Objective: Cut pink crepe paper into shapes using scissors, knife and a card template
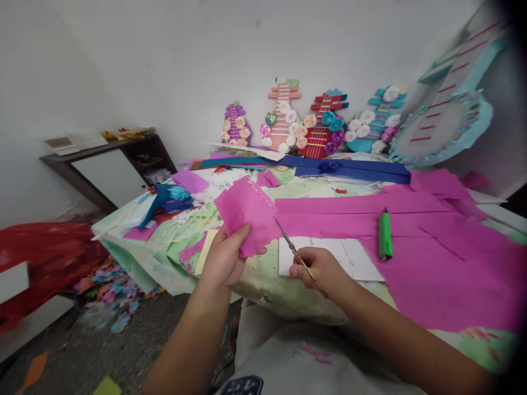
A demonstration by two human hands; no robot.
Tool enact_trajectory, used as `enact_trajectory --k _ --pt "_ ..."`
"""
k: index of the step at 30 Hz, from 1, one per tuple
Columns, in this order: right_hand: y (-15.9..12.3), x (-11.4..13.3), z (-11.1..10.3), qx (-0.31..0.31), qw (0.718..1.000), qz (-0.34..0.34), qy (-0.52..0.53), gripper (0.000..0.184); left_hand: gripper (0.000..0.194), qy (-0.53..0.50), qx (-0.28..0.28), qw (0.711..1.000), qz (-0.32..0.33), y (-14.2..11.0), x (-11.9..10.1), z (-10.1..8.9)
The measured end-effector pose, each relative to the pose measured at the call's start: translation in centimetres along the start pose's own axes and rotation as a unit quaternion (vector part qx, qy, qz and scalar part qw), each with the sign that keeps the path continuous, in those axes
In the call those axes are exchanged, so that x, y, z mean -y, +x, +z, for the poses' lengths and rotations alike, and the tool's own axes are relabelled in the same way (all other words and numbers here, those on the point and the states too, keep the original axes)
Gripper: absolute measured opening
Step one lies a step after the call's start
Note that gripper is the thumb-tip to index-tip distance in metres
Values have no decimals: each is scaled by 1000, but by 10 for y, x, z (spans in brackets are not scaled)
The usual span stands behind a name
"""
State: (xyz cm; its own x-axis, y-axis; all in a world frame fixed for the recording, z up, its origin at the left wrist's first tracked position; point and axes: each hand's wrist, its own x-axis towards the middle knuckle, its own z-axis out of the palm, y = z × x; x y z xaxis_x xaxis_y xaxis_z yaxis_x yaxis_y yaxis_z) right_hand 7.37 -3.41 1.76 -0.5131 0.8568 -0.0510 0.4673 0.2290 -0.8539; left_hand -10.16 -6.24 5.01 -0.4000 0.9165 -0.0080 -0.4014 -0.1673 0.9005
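Observation:
A piece of pink crepe paper (251,216) is pinched in my left hand (226,255), thumb on top, raised over the near side of the table. Its upper right edge looks snipped into small notches. My right hand (319,269) grips a pair of scissors (302,258) with gold-coloured handles. The blades point up and left, their tips close to the right edge of the paper. Beneath the scissors lies a white board (341,255). Large pink sheets (444,263) cover the table's right side, with a green box cutter (385,235) resting on them.
Several flower-decorated guitar shapes (323,126) lean on the wall behind. Dark blue strips (354,169) lie along the table's back. Scraps and blue pieces (168,200) sit at left. A cabinet (111,170) stands beyond, and paper flowers (111,291) cover part of the floor.

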Motion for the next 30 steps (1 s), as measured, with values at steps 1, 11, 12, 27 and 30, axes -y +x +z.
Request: enact_trajectory --k 1,11,12,27,30 --pt "2 0 2 4 1000 -13 -13 36 28 2 -1 1000 0 0 -1 -3" --pt "5 10 9 22 998 -59 -3 35 27 41 23 999 0 1 -11 -8" --pt "5 11 8 20 998 -64 -3 34 27 39 25 999 4 1 -11 -8" --pt "-7 2 3 20 995 -98 20 40 26 14 39 999 33 -7 -7 6" --pt "-14 0 1 8 995 -99 24 41 27 18 55 998 32 -9 -4 9"
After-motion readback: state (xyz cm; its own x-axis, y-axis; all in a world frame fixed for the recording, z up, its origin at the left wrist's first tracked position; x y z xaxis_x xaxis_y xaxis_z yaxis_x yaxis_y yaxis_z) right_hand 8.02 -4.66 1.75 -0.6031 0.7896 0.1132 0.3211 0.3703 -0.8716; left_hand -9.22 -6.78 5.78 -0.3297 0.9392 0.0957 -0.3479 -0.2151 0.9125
